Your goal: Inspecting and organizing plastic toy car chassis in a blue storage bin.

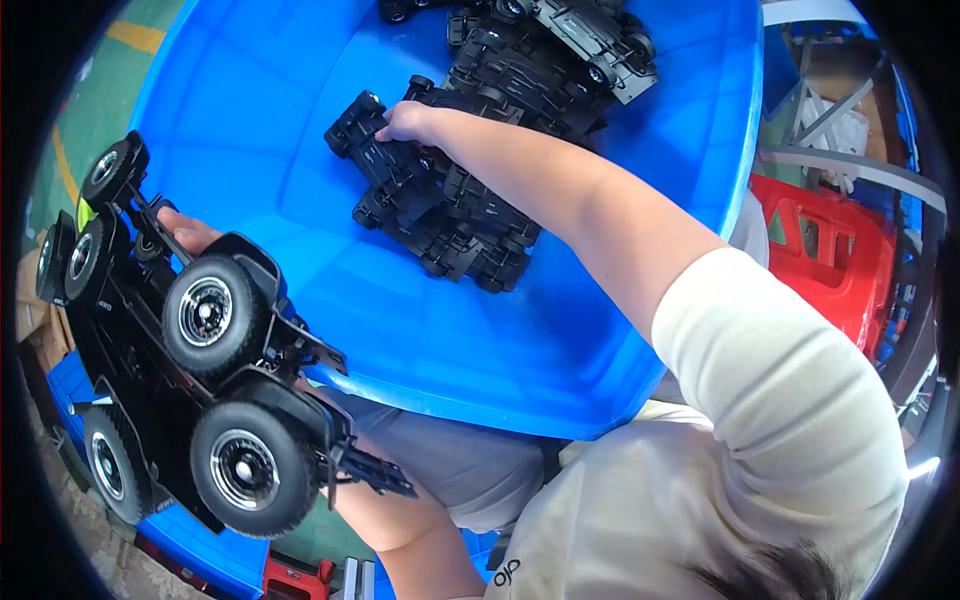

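The right hand reached down into the blue tub, its fingers curled over the end of a black toy-car chassis that lay on the tub's floor; the grip looked closed on that part, though the fingertips were hidden behind it. That chassis sat at the near edge of a heap of similar black chassis parts piled toward the tub's far side, several touching or overlapping one another. The left hand was outside the tub on the left, mostly hidden behind a black toy truck frame; only fingertips showed past it, pressed against the frame as if gripping it from beneath. 5 rubber tyres with silver hubs could be seen on that frame, which was tilted and hung just beside the tub's rim. Further out on the right stood a red plastic crate and a grey metal frame, well apart from both hands.
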A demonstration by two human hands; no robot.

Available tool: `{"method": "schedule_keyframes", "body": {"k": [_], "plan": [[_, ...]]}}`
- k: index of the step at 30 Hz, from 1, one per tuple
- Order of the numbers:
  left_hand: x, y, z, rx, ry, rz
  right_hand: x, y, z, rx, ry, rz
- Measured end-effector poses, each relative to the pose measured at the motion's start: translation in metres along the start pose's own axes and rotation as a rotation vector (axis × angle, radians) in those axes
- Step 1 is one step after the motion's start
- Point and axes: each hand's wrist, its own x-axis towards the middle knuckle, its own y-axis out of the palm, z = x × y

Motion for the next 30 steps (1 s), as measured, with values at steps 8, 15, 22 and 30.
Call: {"method": "schedule_keyframes", "body": {"k": [8, 15, 22, 30], "plan": [[0.004, -0.014, -0.030, -0.613, 0.307, -0.430, 0.009, 0.014, -0.007, 0.572, -0.070, -0.008], [0.016, -0.014, -0.022, -0.079, -0.406, -0.051, 0.032, 0.031, 0.021, 1.190, 0.025, -0.236], [0.002, -0.003, -0.029, -0.215, -0.369, -0.007, 0.026, 0.052, 0.026, 0.501, -0.107, 0.195], [0.003, -0.015, -0.022, -0.196, -0.238, 0.010, -0.005, -0.038, -0.021, -0.815, -0.295, -0.584]]}}
